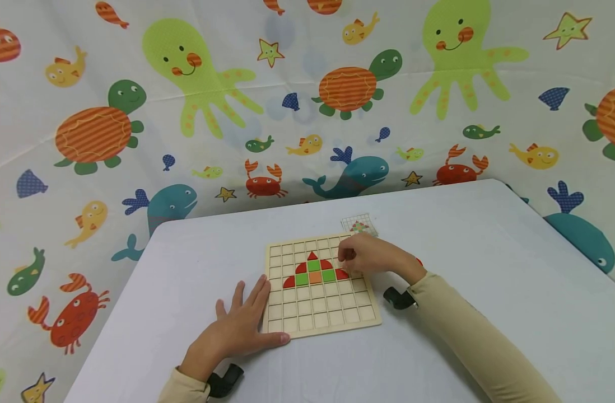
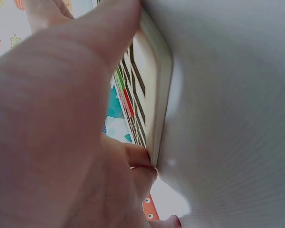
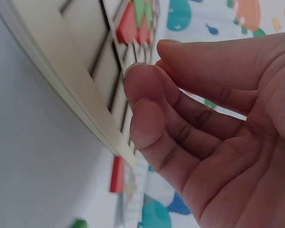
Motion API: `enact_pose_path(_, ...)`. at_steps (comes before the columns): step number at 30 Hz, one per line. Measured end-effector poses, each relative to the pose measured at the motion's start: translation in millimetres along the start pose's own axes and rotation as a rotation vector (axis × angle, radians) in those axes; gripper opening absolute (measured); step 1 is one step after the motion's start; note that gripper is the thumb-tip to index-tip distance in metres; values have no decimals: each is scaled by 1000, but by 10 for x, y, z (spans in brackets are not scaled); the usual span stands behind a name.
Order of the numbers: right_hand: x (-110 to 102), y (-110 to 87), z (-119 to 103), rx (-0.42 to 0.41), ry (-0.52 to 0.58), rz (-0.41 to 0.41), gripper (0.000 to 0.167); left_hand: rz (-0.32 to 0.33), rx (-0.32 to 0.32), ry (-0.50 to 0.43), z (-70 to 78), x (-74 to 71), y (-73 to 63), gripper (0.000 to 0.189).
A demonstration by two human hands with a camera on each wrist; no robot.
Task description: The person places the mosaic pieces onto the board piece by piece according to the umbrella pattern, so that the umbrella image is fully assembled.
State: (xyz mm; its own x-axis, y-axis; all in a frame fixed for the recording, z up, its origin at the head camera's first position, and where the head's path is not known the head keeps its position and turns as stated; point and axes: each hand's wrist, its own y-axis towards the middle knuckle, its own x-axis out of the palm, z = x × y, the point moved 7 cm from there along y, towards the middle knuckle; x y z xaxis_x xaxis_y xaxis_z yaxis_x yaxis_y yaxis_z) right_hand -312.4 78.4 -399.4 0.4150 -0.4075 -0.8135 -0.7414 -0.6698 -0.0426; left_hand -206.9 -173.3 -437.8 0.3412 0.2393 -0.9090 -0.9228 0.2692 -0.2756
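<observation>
A wooden grid board (image 1: 320, 305) lies on the table. Set in its cells are a red triangle (image 1: 312, 256), an orange square (image 1: 315, 277), several green squares (image 1: 301, 279) and several red rounded pieces (image 1: 289, 281). My left hand (image 1: 237, 327) rests at the board's near left corner, thumb along the front edge, spread fingers by the left edge. My right hand (image 1: 370, 254) hovers over the board's right side, close to the rightmost red rounded piece (image 1: 341, 273). In the right wrist view its fingers are loosely curled, the thumb apart from them, with no piece visible between.
Behind the board lies a small card (image 1: 359, 224) printed with a similar grid pattern. Beyond the board's edge, a loose red piece (image 3: 117, 175) and a green piece (image 3: 79, 223) show in the right wrist view. A curtain (image 1: 287, 134) with sea animals hangs behind the white table (image 1: 201, 263).
</observation>
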Motion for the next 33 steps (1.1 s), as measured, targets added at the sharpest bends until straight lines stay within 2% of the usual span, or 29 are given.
enact_pose_path(9,-208,-84,127,48,-30,-10,10,-10,-11,1,-13,2,2,128)
enact_pose_path(18,-378,-236,364,239,-32,-57,18,-12,-9,5,-17,-6,-1,127)
enact_pose_path(25,-464,-335,537,290,-47,-80,18,-15,-14,1,-18,-7,2,127)
enact_pose_path(33,-410,-463,745,459,-44,-187,23,-13,-13,-1,-7,-12,10,127)
